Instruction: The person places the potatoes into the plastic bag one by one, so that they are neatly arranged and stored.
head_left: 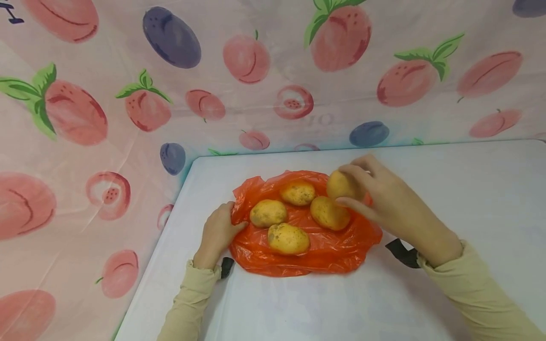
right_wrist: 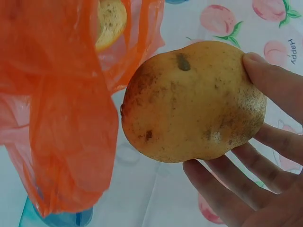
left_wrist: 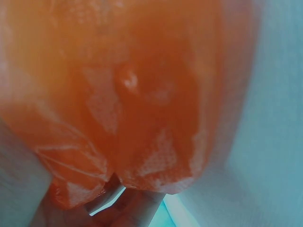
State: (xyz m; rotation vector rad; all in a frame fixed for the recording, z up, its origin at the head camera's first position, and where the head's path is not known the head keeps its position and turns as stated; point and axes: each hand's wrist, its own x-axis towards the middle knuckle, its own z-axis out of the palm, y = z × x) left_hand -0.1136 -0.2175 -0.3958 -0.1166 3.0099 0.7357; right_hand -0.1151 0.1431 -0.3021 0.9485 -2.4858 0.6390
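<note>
A red plastic bag (head_left: 298, 263) lies spread on the table, with several yellow potatoes (head_left: 288, 238) resting on it. At the bag's left edge my left hand (head_left: 218, 229) grips the plastic between thumb and fingers; in the left wrist view the bag (left_wrist: 156, 118) covers much of that hand. My right hand (head_left: 379, 189) holds another potato (head_left: 341, 184) above the bag's right side. Seen from the right wrist, this potato (right_wrist: 194, 101) has dark spots and sits between the thumb and fingertips, just beside the bag's hanging edge (right_wrist: 75, 142).
The white table (head_left: 460, 189) extends to the right and in front of the bag. Behind and to the left hangs a pink cloth (head_left: 256, 14) printed with fruit. Black straps (head_left: 403, 253) show near the wrists.
</note>
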